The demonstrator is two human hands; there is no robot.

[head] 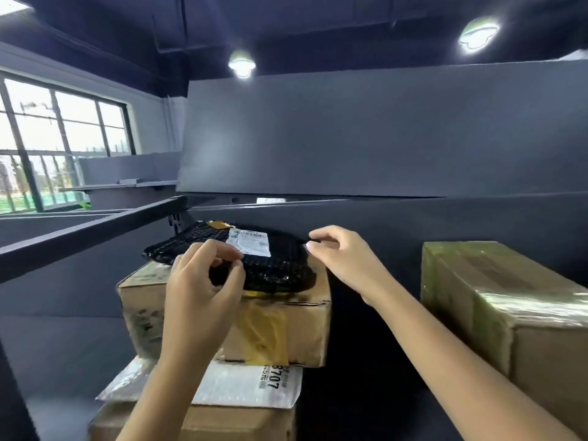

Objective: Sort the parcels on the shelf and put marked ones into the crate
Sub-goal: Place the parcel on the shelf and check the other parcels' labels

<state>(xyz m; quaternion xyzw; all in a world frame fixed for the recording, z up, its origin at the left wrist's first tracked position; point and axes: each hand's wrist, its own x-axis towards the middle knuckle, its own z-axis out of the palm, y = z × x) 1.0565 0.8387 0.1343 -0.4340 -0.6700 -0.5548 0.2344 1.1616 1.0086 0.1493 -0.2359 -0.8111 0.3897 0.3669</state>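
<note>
With curled fingers (222,249) our left hand (203,281) pinches the near edge of the black parcel (280,265), our right hand (343,259) its right edge; it lies atop a taped box (286,323).

We record both bare forearms reaching forward and up, converging. Left hand (203,281): back towards us, fingers curled, thumb and forefinger pinching the black parcel (273,265). Right hand (340,259): wrist bent, fingers curled, fingertips (310,248) at the parcel's edge; grip not determinable
</note>
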